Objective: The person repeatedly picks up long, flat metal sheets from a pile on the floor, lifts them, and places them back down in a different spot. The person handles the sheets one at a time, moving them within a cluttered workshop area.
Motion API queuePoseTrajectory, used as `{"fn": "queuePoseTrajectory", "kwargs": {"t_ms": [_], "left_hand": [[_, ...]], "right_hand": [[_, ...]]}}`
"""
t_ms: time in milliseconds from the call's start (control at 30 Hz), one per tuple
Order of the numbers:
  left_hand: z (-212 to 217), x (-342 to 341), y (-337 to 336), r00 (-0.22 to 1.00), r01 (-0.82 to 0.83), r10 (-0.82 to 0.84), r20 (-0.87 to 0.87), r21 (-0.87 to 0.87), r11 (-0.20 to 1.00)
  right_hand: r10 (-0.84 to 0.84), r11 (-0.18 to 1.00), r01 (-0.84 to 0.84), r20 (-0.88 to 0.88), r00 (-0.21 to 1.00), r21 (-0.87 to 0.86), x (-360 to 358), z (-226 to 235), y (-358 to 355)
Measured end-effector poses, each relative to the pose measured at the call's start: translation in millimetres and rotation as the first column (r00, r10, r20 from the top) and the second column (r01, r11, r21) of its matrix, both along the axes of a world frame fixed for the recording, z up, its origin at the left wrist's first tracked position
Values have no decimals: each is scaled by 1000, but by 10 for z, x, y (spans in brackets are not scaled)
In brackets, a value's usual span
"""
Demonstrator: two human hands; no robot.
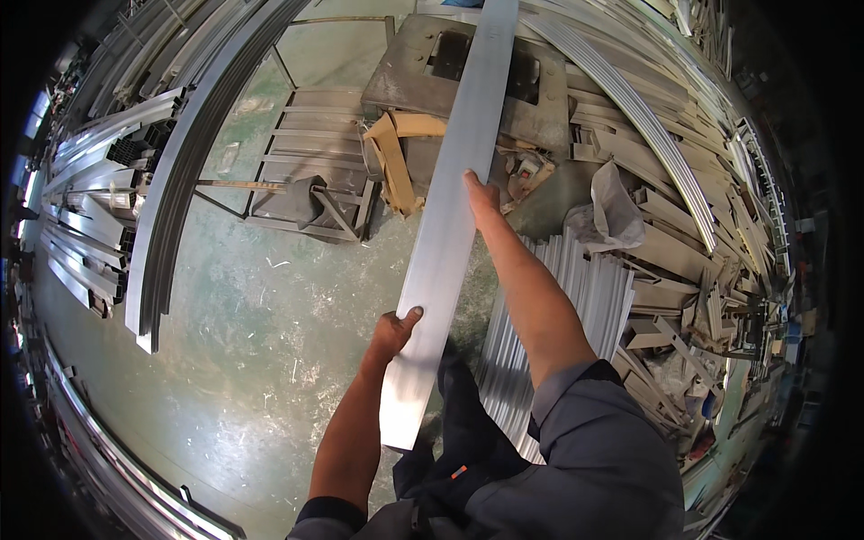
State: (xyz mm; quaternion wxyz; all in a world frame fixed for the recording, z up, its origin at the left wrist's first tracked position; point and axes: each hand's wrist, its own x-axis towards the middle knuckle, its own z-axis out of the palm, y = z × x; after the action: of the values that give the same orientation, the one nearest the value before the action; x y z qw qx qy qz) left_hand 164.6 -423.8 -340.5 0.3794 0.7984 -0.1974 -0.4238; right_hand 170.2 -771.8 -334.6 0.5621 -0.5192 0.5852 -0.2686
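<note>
A long flat aluminium profile runs from near my waist up and away past the top of the view. My left hand grips its near part from the left edge, thumb on top. Farther along, my right hand holds its right edge with the arm stretched out. The profile is lifted above the floor and above a grey metal machine base.
Long aluminium bars lie stacked on the green floor at left. A ribbed sheet pile sits under my right arm. Offcuts and scrap pieces are heaped at right. A metal pallet frame and cardboard lie ahead.
</note>
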Motion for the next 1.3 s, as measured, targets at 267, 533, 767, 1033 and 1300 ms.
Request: {"fn": "queuePoseTrajectory", "kwargs": {"t_ms": [267, 533, 767, 1033, 1300], "left_hand": [[-345, -969, 2722, 978, -47, 67, -198, 100, 994], [73, -2288, 5746, 968, -143, 163, -189, 112, 983], [531, -2964, 7344, 940, -144, 204, -272, 226, 963], [895, -3183, 7914, 965, -209, 238, -110, 226, 951], [1550, -2631, 6821, 951, -301, 253, 177, 352, 886]], "right_hand": [[193, 979, -190, -28, 981, 70, -1062, -401, 2602], [563, 817, -552, -30, 826, 167, -2658, -552, 5562], [782, 383, -706, 198, 591, 596, -3102, 151, 6354], [282, 510, -587, 523, 805, 628, -2338, 204, 5973], [-80, 430, -491, 573, 815, 758, -777, 391, 5240]]}}
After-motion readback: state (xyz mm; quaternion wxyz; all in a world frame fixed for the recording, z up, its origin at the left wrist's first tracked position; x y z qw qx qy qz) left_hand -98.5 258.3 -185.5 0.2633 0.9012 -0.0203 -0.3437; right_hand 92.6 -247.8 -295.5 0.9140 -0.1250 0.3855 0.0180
